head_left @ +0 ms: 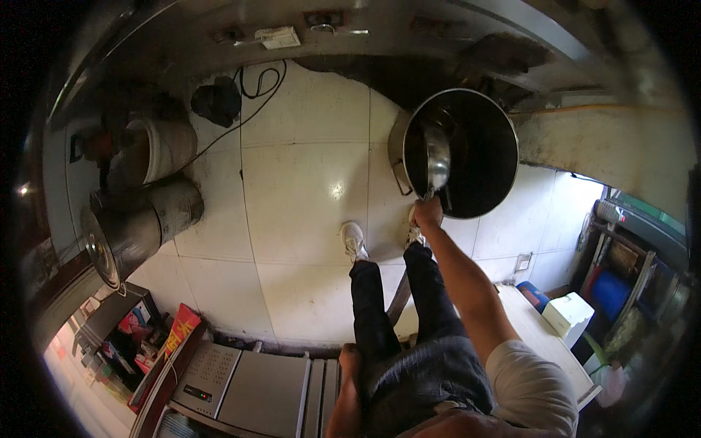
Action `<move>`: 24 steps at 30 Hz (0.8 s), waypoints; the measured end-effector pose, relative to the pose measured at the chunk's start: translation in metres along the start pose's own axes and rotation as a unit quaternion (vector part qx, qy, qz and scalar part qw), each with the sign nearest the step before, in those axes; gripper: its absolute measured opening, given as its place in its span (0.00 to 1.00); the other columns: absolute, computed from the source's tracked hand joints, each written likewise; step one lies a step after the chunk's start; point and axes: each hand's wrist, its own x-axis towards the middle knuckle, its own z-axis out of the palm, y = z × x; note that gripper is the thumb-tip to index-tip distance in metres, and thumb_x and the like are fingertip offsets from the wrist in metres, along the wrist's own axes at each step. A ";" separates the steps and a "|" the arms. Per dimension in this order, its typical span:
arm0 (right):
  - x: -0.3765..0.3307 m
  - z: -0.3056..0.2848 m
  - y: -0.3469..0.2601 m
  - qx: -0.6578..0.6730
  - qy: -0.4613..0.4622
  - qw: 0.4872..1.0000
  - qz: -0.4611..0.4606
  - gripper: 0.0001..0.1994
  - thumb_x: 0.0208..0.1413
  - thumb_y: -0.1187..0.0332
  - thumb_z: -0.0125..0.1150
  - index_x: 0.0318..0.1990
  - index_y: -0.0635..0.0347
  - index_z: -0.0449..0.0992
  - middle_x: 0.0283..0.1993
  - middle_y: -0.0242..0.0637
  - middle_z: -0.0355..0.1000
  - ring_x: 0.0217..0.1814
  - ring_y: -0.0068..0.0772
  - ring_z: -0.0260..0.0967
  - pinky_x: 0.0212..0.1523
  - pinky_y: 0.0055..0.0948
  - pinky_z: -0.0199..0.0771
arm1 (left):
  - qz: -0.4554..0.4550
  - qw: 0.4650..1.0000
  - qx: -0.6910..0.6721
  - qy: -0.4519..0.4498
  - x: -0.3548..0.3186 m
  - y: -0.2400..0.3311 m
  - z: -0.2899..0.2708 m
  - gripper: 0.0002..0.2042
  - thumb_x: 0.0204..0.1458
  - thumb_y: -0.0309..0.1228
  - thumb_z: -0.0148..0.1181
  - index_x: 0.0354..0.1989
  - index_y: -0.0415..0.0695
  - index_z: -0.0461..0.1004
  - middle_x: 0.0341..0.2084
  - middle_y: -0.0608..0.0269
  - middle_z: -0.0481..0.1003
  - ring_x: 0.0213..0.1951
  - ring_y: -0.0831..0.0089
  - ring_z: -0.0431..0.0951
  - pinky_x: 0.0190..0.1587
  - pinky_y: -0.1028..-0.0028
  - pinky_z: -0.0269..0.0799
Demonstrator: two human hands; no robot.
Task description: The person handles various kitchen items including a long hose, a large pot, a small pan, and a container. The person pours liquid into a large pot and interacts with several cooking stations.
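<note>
Leftmost, a lidded steel pot [139,226] lies on its side w/ a white bucket [162,150] just above it, both at the edge of the tiled floor [292,182]. A dark bundle [217,101] w/ black cable sits near the top wall. Lower left: a red packet [181,328] beside a grey appliance [241,390]. Centre: person's two legs in dark trousers, white shoes [353,239] on the tiles. Left hand [349,359] rests at the hip, low in frame; fingers hidden, so grip state cannot be told. Right arm extends fwd; right hand [427,212] is clenched round the handle of a steel ladle [437,162]. Ladle bowl sits inside the large steel stockpot [482,131], which stands on the floor just ahead of the right shoe; pot interior reads dark. Right of that: a pale table [537,332] w/ a white box [568,314], then cluttered shelving [628,285].
</note>
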 end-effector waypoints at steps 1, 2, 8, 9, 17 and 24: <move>-0.008 0.000 -0.007 0.007 0.012 1.000 0.018 0.16 0.42 0.71 0.55 0.38 0.72 0.64 0.18 0.49 0.69 0.12 0.44 0.68 0.11 0.38 0.67 | -0.006 1.000 0.018 -0.007 -0.002 0.003 -0.001 0.12 0.49 0.34 0.44 0.31 0.42 0.74 0.31 0.48 0.75 0.36 0.47 0.73 0.40 0.56 0.68; -0.020 -0.004 -0.018 -0.001 -0.031 0.999 0.027 0.18 0.42 0.69 0.56 0.39 0.72 0.64 0.19 0.50 0.69 0.12 0.45 0.68 0.12 0.39 0.68 | -0.011 0.998 0.048 -0.036 0.007 -0.004 0.001 0.13 0.50 0.35 0.43 0.31 0.43 0.74 0.30 0.47 0.75 0.35 0.47 0.74 0.38 0.54 0.69; -0.019 -0.023 -0.036 -0.045 -0.049 0.997 0.048 0.15 0.51 0.72 0.52 0.44 0.71 0.60 0.20 0.47 0.67 0.13 0.41 0.66 0.13 0.38 0.67 | 0.017 0.998 0.046 -0.050 0.016 -0.027 0.014 0.11 0.49 0.33 0.44 0.30 0.43 0.74 0.29 0.46 0.75 0.33 0.48 0.74 0.35 0.53 0.69; -0.009 -0.022 -0.022 -0.041 -0.041 0.997 0.043 0.16 0.49 0.72 0.54 0.43 0.72 0.61 0.21 0.49 0.68 0.14 0.43 0.67 0.14 0.39 0.68 | 0.036 0.998 0.032 -0.031 0.017 -0.031 0.018 0.11 0.49 0.33 0.45 0.30 0.43 0.74 0.28 0.47 0.75 0.33 0.48 0.74 0.35 0.53 0.69; 0.003 -0.002 -0.019 -0.003 -0.076 0.994 0.080 0.18 0.45 0.72 0.56 0.42 0.75 0.62 0.20 0.50 0.68 0.14 0.42 0.68 0.10 0.40 0.66 | 0.080 0.997 -0.009 0.020 0.021 -0.029 0.018 0.09 0.48 0.32 0.47 0.29 0.44 0.74 0.27 0.48 0.75 0.32 0.47 0.74 0.35 0.54 0.69; 0.005 -0.002 -0.004 0.038 -0.049 0.995 0.074 0.06 0.38 0.79 0.54 0.26 0.73 0.67 0.17 0.48 0.68 0.13 0.42 0.67 0.10 0.40 0.65 | 0.071 0.997 -0.011 0.004 0.016 -0.011 0.004 0.11 0.49 0.32 0.46 0.30 0.42 0.74 0.26 0.45 0.75 0.32 0.47 0.74 0.35 0.55 0.69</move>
